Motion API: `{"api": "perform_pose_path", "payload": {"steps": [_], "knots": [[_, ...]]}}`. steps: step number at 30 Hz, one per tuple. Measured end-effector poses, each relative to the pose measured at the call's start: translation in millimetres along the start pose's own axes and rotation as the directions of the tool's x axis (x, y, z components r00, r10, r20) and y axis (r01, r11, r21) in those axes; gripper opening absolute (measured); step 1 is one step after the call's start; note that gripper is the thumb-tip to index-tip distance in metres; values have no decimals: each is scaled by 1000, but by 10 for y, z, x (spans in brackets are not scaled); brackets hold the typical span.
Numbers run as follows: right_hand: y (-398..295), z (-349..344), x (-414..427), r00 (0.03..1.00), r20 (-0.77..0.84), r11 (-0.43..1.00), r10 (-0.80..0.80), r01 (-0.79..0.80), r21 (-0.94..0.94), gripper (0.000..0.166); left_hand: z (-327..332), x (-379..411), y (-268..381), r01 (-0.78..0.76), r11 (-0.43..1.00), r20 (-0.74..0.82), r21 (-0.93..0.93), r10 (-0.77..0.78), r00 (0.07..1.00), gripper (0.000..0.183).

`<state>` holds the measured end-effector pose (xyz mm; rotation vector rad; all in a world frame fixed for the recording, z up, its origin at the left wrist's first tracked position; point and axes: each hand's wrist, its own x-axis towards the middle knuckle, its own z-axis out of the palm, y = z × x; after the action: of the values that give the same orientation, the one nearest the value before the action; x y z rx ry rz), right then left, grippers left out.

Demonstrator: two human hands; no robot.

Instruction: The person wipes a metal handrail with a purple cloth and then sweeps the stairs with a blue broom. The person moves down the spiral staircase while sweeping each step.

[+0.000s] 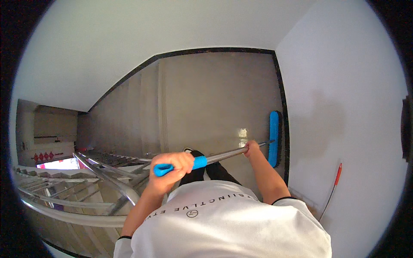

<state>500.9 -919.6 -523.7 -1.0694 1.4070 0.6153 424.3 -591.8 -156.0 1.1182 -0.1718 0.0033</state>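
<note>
A push broom with a metal pole [227, 155] slants across in front of my body. My left hand [174, 166] is wrapped around its blue end grip [199, 162], and the blue hanging loop sticks out past the fingers. Farther down, my right hand [252, 148] closes around the pole near the head. The long blue broom head [273, 138] rests on the floor at the right, its dark bristles [280, 129] close beside the black skirting [283, 93]. Whether the bristles touch the skirting I cannot tell.
Stairs [129, 113] descend on the left from the landing floor [216, 87]. A stainless steel handrail [106, 180] runs along the left side. A red-handled tool with a thin metal shaft [337, 174] leans on the right wall [355, 113]. My shoe [188, 150] shows beneath the pole.
</note>
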Motion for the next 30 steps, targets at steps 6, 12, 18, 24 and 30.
{"api": "perform_pose_path", "payload": {"steps": [6,12,18,24,30], "knots": [[720,1147,-407,986,167,996,28,-14,-87,12,-659,-152,913,-76,995,-172,71,87,981,16],[1668,2539,-879,661,746,-305,-81,696,-650,17,-1173,-447,1985,-205,942,-255,264,273,927,23],[2059,3533,-2593,900,319,928,298,-195,-316,14,-1355,-1128,2857,-219,871,-232,439,346,909,22],[2686,4294,-3029,794,436,875,423,-233,-425,9,-1312,-1382,3375,-174,801,-80,573,266,961,16],[3193,4443,-3441,630,562,803,537,-178,-569,14,-1021,-996,3392,-206,644,144,737,147,978,9]]}}
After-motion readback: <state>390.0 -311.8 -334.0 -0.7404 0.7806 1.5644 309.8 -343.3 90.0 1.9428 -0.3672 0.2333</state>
